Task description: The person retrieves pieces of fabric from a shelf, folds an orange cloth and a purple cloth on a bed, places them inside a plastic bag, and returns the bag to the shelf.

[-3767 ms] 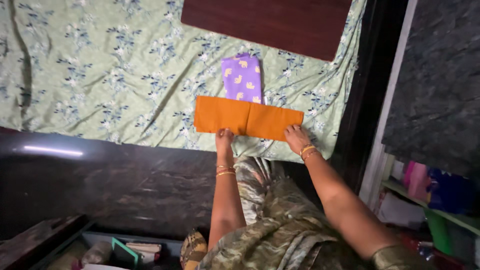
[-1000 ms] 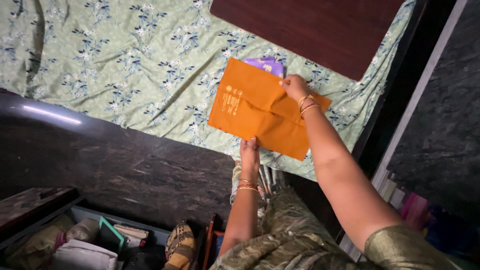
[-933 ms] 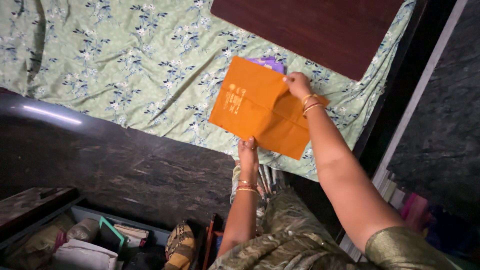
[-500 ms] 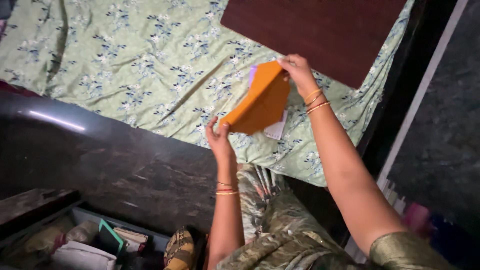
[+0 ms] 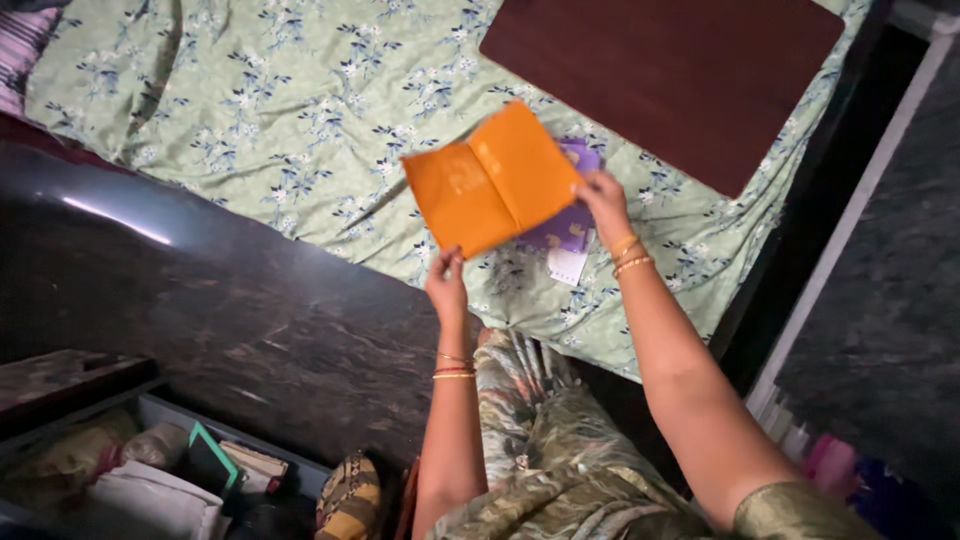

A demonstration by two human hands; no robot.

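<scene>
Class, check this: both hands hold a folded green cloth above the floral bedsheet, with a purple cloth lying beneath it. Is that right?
Not quite. The head view shows the folded cloth is orange, not green. The left hand and right hand do hold it above the floral bedsheet, with the purple cloth beneath.

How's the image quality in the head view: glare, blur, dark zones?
Head view: a glare streak on the dark glossy board; lower corners dim and murky. The orange cloth, left hand and right hand are evenly lit, only slightly soft; the floral sheet is clear.
</scene>
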